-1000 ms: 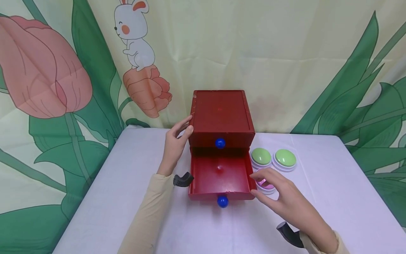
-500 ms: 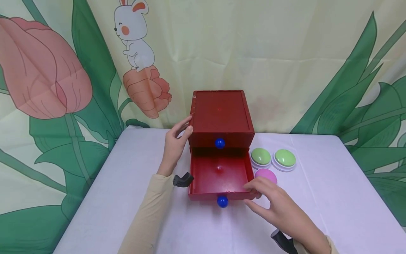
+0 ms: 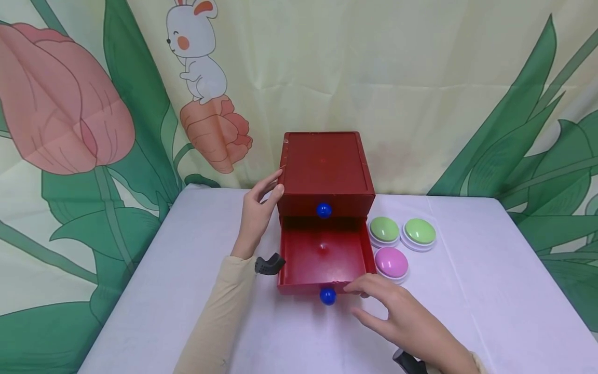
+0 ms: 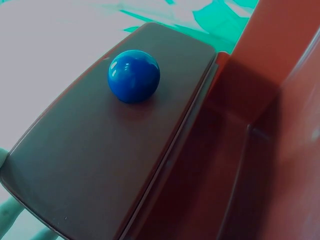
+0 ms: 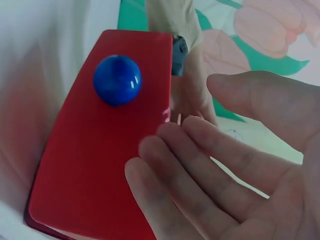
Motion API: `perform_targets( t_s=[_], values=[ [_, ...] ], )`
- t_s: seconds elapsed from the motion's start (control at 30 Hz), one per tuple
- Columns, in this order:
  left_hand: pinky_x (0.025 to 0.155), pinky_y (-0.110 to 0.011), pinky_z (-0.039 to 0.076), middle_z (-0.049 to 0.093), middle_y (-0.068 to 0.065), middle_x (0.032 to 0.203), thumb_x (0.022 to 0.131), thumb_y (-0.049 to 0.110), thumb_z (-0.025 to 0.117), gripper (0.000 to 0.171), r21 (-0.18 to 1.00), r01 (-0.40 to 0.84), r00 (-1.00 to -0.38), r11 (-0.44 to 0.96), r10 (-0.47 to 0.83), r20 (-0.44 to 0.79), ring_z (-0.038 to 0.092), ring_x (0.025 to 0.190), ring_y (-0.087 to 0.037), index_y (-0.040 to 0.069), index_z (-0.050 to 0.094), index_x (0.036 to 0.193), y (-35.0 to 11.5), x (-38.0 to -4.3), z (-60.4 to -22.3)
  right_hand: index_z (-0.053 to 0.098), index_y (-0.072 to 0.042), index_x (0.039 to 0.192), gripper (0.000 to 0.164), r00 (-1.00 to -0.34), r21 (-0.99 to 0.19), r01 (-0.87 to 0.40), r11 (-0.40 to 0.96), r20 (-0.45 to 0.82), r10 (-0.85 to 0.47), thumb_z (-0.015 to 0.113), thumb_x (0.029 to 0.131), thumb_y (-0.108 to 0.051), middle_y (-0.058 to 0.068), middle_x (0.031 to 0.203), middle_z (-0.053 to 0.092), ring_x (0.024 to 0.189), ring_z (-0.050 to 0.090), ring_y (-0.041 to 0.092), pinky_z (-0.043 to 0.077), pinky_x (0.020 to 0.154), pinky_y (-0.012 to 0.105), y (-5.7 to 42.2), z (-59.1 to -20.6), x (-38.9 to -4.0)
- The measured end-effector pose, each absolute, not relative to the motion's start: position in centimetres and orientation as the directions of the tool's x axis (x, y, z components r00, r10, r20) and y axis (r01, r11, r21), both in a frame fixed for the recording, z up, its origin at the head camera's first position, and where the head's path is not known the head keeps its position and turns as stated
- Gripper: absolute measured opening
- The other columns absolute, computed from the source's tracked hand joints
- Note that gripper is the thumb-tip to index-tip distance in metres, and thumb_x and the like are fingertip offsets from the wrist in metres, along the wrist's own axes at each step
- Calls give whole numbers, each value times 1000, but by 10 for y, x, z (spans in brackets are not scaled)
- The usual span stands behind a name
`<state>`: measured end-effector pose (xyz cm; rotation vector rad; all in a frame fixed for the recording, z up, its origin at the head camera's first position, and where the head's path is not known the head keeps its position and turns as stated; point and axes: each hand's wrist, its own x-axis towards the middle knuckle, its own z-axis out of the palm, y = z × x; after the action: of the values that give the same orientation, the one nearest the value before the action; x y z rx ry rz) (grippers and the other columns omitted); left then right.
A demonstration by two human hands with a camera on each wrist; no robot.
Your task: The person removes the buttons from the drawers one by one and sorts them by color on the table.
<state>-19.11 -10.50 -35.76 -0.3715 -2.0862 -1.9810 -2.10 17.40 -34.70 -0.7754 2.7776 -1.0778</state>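
Observation:
A dark red two-drawer box [image 3: 322, 163] stands at the back of the table. Its lower drawer [image 3: 322, 254] is pulled out and has nothing inside; the upper drawer front [image 3: 299, 205] is closed. Each drawer has a round blue knob, the lower one [image 3: 328, 296] and the upper one [image 3: 324, 210]. My left hand [image 3: 259, 210] rests its fingers along the box's left side. My right hand [image 3: 397, 311] is near the lower drawer's front right corner, fingers loosely bent, thumb apart, holding nothing. In the right wrist view its fingertips [image 5: 150, 145] overlap the red drawer front.
Right of the box sit two green round push buttons, the nearer one [image 3: 384, 229] and the outer one [image 3: 420, 232], on white bases. A pink button [image 3: 391, 262] lies beside the drawer. Behind the white-covered table [image 3: 187, 249] hangs a printed curtain [image 3: 397, 93].
My right hand has moved left and slightly toward me, from the drawer's right side to its front, uncovering the pink button. The left hand and the drawer have stayed put.

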Motion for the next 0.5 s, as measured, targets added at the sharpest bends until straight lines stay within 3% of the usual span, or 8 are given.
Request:
perform_targets(
  t_s=[0.17, 0.5],
  values=[
    [100, -44, 49, 59, 1, 139, 98, 29, 62, 40, 937, 346, -938, 46, 19, 345, 56, 124, -17, 22, 61, 138, -105, -191, -357, 66, -26, 125, 40, -886, -682, -349, 643, 16, -463, 73, 88, -42, -13, 121, 66, 109, 65, 13, 59, 81, 29, 171, -349, -21],
    [100, -44, 50, 59, 3, 139, 98, 30, 62, 41, 938, 345, -939, 44, 16, 345, 56, 124, -17, 23, 60, 138, -105, -191, -358, 69, -21, 122, 40, -889, -698, -296, 652, -49, -456, 71, 89, -45, -8, 116, 70, 106, 67, 20, 60, 81, 33, 166, -361, -25]
  ],
)
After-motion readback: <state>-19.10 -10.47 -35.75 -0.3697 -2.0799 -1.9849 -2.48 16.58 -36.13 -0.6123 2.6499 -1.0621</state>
